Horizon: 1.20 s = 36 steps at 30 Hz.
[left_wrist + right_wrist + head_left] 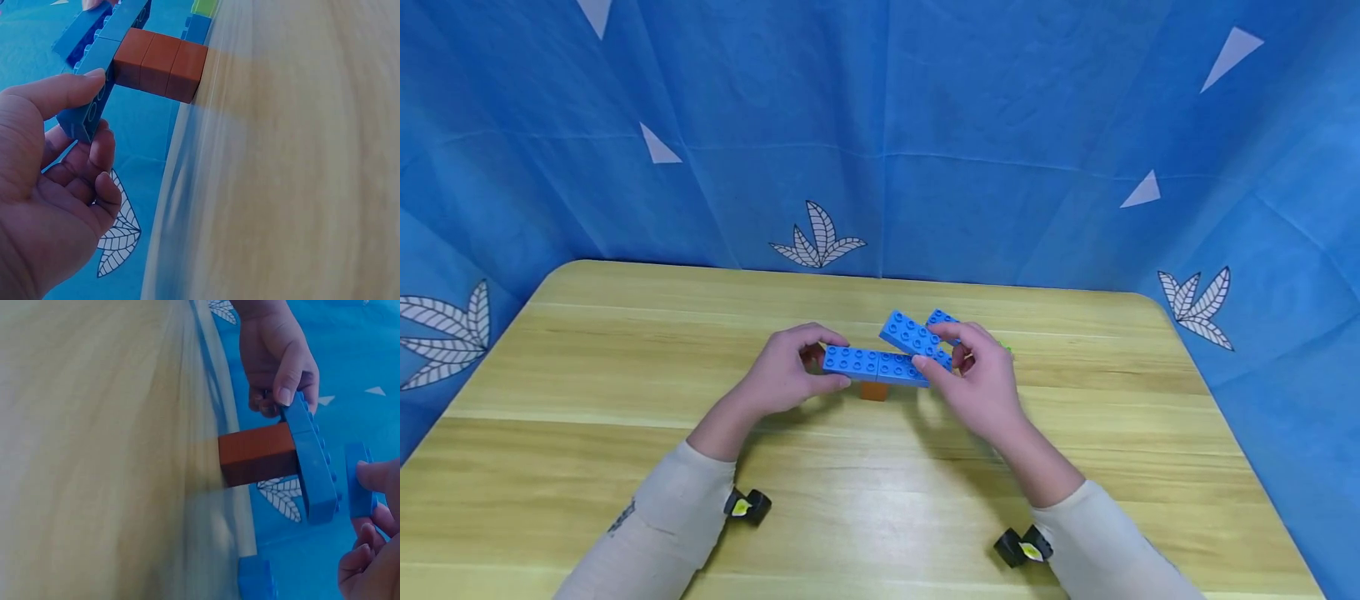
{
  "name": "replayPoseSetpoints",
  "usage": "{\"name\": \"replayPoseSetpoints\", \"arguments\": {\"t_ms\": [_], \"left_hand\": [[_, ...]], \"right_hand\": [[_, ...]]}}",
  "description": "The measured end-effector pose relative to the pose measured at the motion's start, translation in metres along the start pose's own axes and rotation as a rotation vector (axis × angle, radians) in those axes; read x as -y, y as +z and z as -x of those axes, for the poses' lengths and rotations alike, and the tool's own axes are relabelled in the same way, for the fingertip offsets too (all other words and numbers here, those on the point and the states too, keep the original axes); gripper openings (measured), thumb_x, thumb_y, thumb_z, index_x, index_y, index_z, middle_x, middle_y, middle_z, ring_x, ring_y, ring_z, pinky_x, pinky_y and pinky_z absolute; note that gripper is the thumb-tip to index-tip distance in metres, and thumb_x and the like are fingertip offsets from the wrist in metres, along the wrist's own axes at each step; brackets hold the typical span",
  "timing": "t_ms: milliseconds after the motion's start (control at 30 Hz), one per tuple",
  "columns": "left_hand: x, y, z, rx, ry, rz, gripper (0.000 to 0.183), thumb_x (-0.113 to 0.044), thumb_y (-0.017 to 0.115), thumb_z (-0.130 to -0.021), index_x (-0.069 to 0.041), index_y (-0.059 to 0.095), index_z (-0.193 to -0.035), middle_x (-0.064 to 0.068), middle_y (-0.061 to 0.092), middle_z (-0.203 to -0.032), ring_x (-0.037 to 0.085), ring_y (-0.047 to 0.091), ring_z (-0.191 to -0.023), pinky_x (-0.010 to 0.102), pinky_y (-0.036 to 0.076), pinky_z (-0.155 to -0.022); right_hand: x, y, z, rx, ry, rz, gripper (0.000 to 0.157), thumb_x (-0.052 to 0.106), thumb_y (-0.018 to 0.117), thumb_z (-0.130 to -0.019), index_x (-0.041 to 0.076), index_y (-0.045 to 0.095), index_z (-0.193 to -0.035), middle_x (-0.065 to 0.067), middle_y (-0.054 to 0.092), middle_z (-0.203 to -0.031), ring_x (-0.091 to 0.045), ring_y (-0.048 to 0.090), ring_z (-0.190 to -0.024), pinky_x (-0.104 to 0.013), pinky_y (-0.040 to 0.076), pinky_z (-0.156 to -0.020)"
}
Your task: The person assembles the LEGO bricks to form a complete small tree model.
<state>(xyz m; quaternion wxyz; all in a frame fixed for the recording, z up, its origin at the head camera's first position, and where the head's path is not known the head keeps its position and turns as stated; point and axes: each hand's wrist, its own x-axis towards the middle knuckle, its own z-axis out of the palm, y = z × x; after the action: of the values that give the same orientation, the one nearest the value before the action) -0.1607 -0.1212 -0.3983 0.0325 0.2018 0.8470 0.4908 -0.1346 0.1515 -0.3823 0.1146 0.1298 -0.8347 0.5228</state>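
Note:
Two blue toy bricks lie end to end, the left one [850,364] and the right one [897,372], across the top of a reddish-brown brick column [159,62] standing on the table. My left hand [782,371] pinches the left end of this row between thumb and fingers. In my right hand [985,387] is another blue brick [904,330], held between thumb and fingertips. It is tilted over the right end of the row, and the right wrist view shows a gap between them. Studs face up on the bricks in the head view.
Behind the right hand stands a further blue brick [940,317], partly hidden. The left wrist view shows a light green piece [204,7] on a blue brick [198,29]. The wooden table [625,333] ends at a blue patterned cloth [880,125].

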Motion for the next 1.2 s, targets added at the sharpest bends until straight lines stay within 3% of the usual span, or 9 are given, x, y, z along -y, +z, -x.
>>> {"name": "replayPoseSetpoints", "arguments": {"t_ms": [200,533,900,1200], "left_hand": [[0.002,0.002,0.000,0.005,0.011,0.000,0.037,-0.013,0.087,-0.078,-0.010,0.072,-0.112,0.003,0.059,-0.087,0.027,0.052,-0.077,0.035,0.043,-0.064],[0.003,0.002,0.001,0.006,0.009,0.007,0.040,-0.013,0.087,-0.079,-0.007,0.070,-0.114,0.004,0.059,-0.087,0.028,0.052,-0.077,0.034,0.043,-0.064],[0.002,0.002,0.001,0.011,0.007,0.008,0.040,-0.013,0.088,-0.078,-0.007,0.069,-0.113,0.003,0.061,-0.091,0.025,0.053,-0.077,0.034,0.044,-0.065],[0.004,0.002,0.000,0.007,0.032,0.024,0.041,-0.014,0.088,-0.078,-0.009,0.069,-0.114,0.002,0.061,-0.092,0.025,0.053,-0.078,0.034,0.043,-0.066]], "right_hand": [[0.008,0.007,-0.009,0.108,-0.043,0.056,0.034,0.017,0.082,-0.086,0.014,0.072,-0.118,-0.004,0.054,-0.088,-0.029,0.047,-0.076,-0.032,0.036,-0.057],[0.009,0.016,-0.018,0.237,-0.108,0.108,0.034,0.018,0.080,-0.088,0.015,0.071,-0.120,0.007,0.066,-0.109,-0.021,0.053,-0.089,-0.039,0.045,-0.070],[0.008,0.020,-0.016,0.277,-0.105,0.104,0.033,0.018,0.077,-0.090,0.014,0.070,-0.122,0.005,0.065,-0.114,-0.019,0.055,-0.093,-0.039,0.048,-0.073],[0.006,0.021,-0.015,0.281,-0.157,0.095,0.032,0.017,0.077,-0.090,0.015,0.070,-0.121,0.004,0.065,-0.116,-0.017,0.055,-0.100,-0.039,0.048,-0.079]]}}
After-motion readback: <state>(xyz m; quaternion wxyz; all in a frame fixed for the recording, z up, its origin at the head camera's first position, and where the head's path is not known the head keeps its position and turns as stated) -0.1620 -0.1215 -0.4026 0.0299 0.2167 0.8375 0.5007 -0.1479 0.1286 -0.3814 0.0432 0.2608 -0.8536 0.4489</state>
